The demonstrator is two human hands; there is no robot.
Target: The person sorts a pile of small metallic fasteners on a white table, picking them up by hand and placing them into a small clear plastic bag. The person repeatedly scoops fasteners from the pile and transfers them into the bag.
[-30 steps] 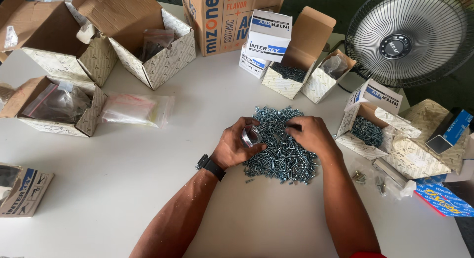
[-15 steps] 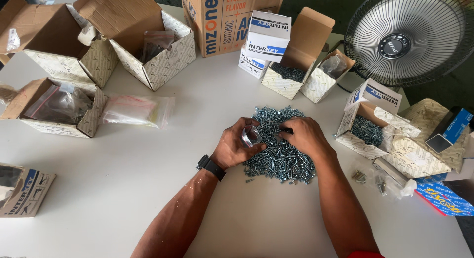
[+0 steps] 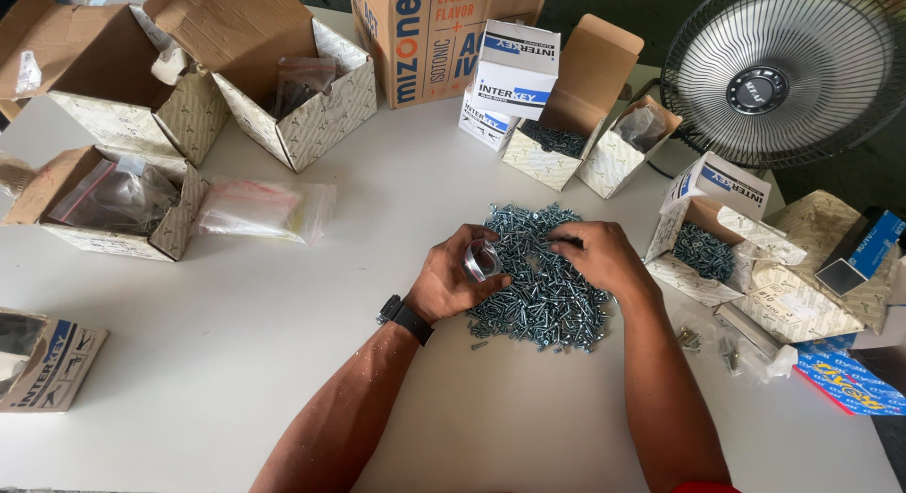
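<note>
Both hands at screw pile, mid-table.
Left hand (image 3: 451, 281) grips a small clear cup (image 3: 480, 260) at the left edge of the screw pile (image 3: 543, 285); right hand (image 3: 599, 255) pinches screws at the pile's far-right edge.

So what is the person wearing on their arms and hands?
Both forearms are bare, with no sleeves reaching them and no gloves. The left hand has a black watch strapped around its wrist. The right hand has nothing on its wrist or fingers. A small bit of red clothing peeks in at the bottom edge by the right arm.
</note>
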